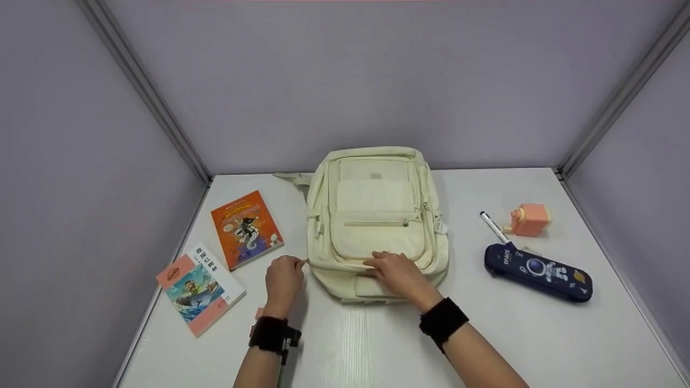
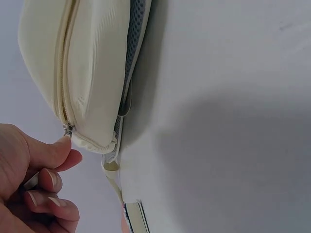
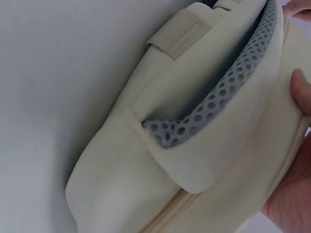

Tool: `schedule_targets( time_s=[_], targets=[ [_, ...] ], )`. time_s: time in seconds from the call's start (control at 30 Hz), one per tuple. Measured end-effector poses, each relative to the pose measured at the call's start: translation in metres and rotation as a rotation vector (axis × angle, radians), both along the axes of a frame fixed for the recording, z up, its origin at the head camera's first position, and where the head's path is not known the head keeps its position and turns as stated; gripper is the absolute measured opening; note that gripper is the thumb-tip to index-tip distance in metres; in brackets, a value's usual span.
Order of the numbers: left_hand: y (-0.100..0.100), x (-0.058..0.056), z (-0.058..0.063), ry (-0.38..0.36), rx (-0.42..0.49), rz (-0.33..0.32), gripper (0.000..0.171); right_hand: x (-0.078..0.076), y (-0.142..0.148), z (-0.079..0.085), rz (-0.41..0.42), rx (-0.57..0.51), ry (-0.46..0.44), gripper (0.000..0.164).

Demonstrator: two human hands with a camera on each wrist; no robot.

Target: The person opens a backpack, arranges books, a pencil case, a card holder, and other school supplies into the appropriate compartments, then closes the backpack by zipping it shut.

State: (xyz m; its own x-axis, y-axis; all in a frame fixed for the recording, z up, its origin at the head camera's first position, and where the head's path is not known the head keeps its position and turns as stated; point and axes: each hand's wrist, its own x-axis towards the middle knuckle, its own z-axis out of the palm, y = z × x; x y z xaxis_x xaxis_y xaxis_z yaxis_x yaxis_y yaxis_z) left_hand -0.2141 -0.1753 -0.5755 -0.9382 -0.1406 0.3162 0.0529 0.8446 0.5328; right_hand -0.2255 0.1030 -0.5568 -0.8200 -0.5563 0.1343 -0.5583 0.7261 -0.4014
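A cream backpack (image 1: 372, 199) lies with its front face up in the middle of the table. At its lower left corner my left hand (image 1: 284, 283) pinches a small metal zipper pull (image 2: 68, 130) between thumb and index finger; the other fingers are curled. The zipper track (image 2: 63, 73) runs along the bag's side from that pull. My right hand (image 1: 401, 277) grips the lower front edge of the bag, its thumb (image 3: 302, 92) against the fabric. Most of the right fingers are hidden in the right wrist view. Grey mesh (image 3: 218, 94) lines a strap or padded edge there.
On the left lie an orange book (image 1: 247, 229) and a pink-and-white book (image 1: 200, 291). To the right are a navy space-print pencil case (image 1: 539, 273), a white marker (image 1: 494, 227) and a coral pencil sharpener-like box (image 1: 531, 220). Grey panels (image 1: 372, 81) enclose the table.
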Motion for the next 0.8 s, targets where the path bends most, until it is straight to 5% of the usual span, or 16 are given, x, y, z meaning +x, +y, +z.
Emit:
schedule_targets(
  time_s=[0.37,0.8],
  targets=[
    [-0.002,-0.016,-0.003,-0.078,-0.026,0.062,0.019,0.005,0.002,-0.001,0.043,-0.015,0.082,0.023],
    [-0.003,-0.038,-0.006,-0.103,-0.074,0.082,0.022,0.010,0.007,0.000,0.057,0.009,-0.008,0.027]
  ],
)
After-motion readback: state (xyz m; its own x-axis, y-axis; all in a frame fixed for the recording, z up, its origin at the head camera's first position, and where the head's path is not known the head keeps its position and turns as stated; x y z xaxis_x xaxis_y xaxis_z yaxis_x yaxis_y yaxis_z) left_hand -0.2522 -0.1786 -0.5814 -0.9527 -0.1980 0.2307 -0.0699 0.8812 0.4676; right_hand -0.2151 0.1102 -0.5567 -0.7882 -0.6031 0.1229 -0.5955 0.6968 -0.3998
